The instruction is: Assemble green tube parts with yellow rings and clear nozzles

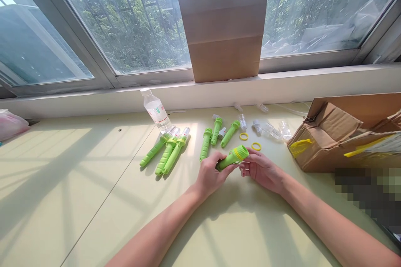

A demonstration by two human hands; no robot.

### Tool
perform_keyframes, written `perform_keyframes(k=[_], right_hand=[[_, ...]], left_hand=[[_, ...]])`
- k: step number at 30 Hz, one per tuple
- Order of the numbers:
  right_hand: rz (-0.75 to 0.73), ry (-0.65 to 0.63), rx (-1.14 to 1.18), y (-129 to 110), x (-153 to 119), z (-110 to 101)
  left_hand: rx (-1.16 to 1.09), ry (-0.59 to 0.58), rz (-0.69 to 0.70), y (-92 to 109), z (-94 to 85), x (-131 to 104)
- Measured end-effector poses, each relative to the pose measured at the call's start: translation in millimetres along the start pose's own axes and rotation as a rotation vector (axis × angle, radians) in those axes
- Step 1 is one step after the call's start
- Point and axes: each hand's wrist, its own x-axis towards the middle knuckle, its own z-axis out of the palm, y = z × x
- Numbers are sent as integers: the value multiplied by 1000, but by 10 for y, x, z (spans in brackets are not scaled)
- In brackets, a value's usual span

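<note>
A green flashlight body [232,159] lies in my left hand [211,173], whose fingers wrap round its lower part. Its threaded mouth points up to the right, with a yellow ring round the threads. My right hand [265,171] is at that mouth, fingers bent and fingertips against the rim. Two loose yellow rings, a nearer ring [256,146] and a farther ring [243,136], lie just beyond my right hand. Several more green bodies [231,133] rest behind my hands. To the left, three green flashlights [171,152] with clear heads lie side by side.
A water bottle [156,110] stands behind the three flashlights. Clear plastic heads [272,130] are scattered at the back right. An open cardboard box [305,154] sits on the right, a pinkish bag [12,122] at the far left. The window ledge [131,102] bounds the table's back.
</note>
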Motion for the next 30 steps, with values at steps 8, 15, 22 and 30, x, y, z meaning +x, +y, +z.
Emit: perform_keyframes(k=[8,15,22,30], right_hand=[[-3,58,-3,-7,0,15],[-19,22,-8,-11,-25,42],[1,34,21,-12,-3,5],[-1,87,54,-18,9,16]], left_hand=[[83,-39,48,32,-21,-24],[19,-123,43,37,-45,-2],[-5,-202,78,58,-48,11],[43,-232,-28,94,-8,9]])
